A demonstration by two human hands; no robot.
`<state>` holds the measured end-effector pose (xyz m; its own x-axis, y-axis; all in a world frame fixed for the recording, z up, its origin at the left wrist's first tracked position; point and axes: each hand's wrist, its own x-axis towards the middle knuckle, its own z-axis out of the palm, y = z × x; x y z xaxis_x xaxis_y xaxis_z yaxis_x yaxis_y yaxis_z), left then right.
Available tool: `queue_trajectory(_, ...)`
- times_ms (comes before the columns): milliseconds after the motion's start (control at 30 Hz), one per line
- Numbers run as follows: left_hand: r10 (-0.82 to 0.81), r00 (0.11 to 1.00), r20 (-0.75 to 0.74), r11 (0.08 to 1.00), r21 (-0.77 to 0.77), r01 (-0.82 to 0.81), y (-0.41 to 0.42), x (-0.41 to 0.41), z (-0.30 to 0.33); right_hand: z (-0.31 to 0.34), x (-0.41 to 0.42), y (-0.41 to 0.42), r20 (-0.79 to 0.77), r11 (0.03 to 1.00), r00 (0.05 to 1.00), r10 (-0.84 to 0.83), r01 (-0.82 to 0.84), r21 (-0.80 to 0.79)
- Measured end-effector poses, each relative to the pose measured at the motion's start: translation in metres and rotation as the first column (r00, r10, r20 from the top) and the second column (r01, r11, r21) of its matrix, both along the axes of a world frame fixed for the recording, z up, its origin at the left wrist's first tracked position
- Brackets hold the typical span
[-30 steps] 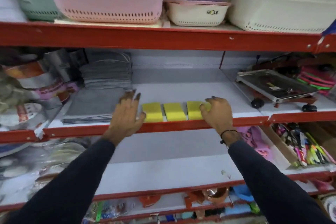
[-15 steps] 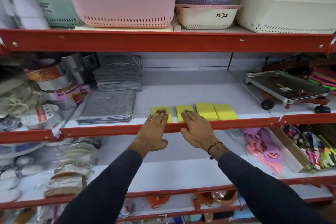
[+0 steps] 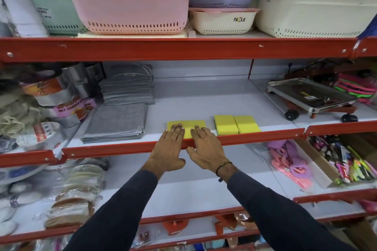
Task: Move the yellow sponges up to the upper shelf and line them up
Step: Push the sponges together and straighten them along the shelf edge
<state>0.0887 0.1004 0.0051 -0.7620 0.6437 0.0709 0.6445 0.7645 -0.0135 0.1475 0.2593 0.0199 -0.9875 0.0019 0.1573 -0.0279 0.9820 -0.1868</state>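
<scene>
Two yellow sponges lie pressed side by side at the front of the white middle shelf. My left hand rests flat with its fingertips on the left one. My right hand lies flat with its fingertips on the right one. Both palms hang over the shelf's red front rim. A short gap to the right, two more yellow sponges sit touching each other: one with a dark green edge and its neighbour.
Folded grey cloths and a taller grey stack lie left of the sponges. A wheeled metal tray stands at the right. Plastic baskets, one pink, fill the shelf above. The white shelf below has packets at both sides.
My hands came in from either side of the row and now rest on the two left sponges. Those two sit tight together, with a gap to the right pair.
</scene>
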Motion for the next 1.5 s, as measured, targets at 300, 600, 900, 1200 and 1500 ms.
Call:
queue_trajectory(300,-0.001,1.000,-0.022,1.000,0.005,0.001,0.000,0.000,-0.001,0.019,0.003,0.067,0.005,0.974,0.974,-0.226,0.226,0.017)
queue_trajectory(600,0.016,1.000,-0.023,1.000,-0.014,-0.016,0.001,0.001,-0.002,0.000,0.029,0.067,0.011,0.987,0.987,-0.161,0.160,0.020)
queue_trajectory(900,0.032,0.999,-0.026,0.998,-0.046,-0.033,0.003,0.003,-0.002,0.000,0.021,0.041,0.031,0.985,0.984,-0.174,0.174,0.012)
queue_trajectory(1200,0.043,0.998,-0.038,0.996,-0.082,-0.046,0.004,0.004,0.000,0.022,0.021,0.115,-0.004,0.945,0.945,-0.326,0.325,0.041)
queue_trajectory(1500,0.051,0.998,-0.038,0.994,-0.093,-0.054,0.003,0.006,-0.003,0.005,0.031,0.122,0.107,0.936,0.930,-0.352,0.349,0.044)
